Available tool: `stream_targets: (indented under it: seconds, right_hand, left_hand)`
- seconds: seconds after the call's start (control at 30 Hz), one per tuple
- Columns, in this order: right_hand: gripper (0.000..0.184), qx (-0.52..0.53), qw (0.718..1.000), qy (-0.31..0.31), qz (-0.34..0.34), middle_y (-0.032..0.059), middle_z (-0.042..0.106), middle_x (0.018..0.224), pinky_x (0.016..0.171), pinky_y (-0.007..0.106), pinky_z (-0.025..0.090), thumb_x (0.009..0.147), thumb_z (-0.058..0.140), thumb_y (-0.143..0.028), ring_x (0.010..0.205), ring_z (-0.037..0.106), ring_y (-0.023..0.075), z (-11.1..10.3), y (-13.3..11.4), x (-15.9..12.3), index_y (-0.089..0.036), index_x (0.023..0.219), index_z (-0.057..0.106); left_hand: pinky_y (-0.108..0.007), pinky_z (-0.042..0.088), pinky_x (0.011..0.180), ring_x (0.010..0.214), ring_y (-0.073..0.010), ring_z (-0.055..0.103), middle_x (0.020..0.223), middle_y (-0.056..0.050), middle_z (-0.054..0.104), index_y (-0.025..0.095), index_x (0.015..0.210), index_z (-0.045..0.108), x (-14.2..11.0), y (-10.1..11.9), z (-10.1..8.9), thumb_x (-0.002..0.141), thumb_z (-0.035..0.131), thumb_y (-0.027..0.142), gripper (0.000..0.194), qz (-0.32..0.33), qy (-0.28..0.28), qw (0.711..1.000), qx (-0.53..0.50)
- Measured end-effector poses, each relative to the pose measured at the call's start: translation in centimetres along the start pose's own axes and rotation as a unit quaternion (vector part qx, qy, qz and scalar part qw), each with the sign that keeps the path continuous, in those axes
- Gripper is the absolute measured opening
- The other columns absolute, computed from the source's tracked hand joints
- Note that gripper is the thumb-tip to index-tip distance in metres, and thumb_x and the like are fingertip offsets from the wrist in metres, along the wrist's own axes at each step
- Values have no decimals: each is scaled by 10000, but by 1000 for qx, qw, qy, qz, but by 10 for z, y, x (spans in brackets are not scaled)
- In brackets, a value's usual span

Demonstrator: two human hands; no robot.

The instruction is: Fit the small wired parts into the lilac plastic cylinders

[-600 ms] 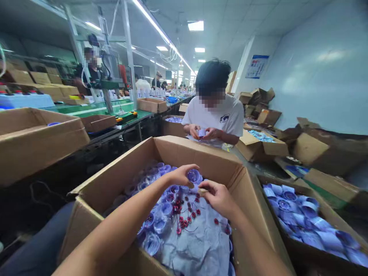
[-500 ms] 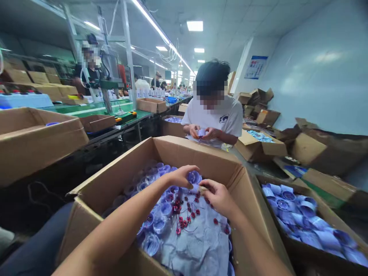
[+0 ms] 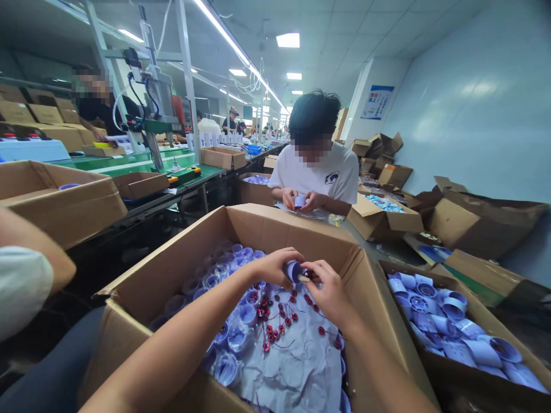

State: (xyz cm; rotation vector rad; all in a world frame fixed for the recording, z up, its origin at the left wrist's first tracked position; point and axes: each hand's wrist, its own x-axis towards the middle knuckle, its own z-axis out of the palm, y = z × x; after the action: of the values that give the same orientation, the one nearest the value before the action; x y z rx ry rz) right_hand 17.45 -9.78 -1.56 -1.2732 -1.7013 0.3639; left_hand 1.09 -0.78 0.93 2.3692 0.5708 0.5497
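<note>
My left hand [image 3: 278,267] is closed around a purple plastic cup [image 3: 293,272], held above the open carton with its mouth turned toward my right hand. At the cup's rim, my right hand [image 3: 329,288] pinches a small dark part with a pale piece [image 3: 305,277]; its exact kind is hard to make out. Below both hands, small red round parts with thin wires [image 3: 275,330] lie scattered on a crumpled pale sheet [image 3: 301,361]. To the left of the sheet, several purple cups [image 3: 247,314] fill the carton, some in clear plastic wrap.
The large carton's wall [image 3: 284,226] surrounds my work. At right stands another carton of purple cups [image 3: 486,351]. Across from me a person in a white shirt [image 3: 316,178] handles a similar cup. A green conveyor bench [image 3: 181,172] runs at left; a person's elbow [image 3: 60,267] shows at the left edge.
The cup in my left hand has turned so its mouth faces right, and my right hand has come up to its rim. Another person's elbow has appeared at left.
</note>
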Motion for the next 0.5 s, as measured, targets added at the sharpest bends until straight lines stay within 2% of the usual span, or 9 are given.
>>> stream_targets:
  seconds: [0.1, 0.33, 0.5]
  right_hand:
    - [272, -18, 999, -10, -31, 60, 650, 948, 780, 344, 519, 772, 514, -135, 825, 626, 189, 3, -3, -1, -202, 1019, 609]
    - [265, -109, 988, -9, -113, 65, 656, 935, 818, 357, 496, 792, 470, -47, 901, 608, 207, 7, -3, -1, -198, 930, 638]
    - [274, -184, 971, 61, -143, 82, 579, 918, 786, 373, 479, 770, 513, -35, 890, 507, 234, 10, -6, -3, -209, 890, 688]
  left_hand:
    - [-310, 444, 829, 929, -207, 549, 967, 2, 532, 172, 1004, 610, 0, -1, 0, 443, 778, 113, 588, -4, -8, 999, -32]
    - [-290, 426, 821, 913, -182, 536, 950, 21, 539, 169, 1029, 589, -4, 8, 0, 457, 743, 66, 601, -38, -22, 995, -90]
    - [-258, 416, 757, 848, -150, 514, 892, 38, 524, 163, 1007, 561, -6, 16, 0, 469, 710, 49, 570, -53, -30, 990, -130]
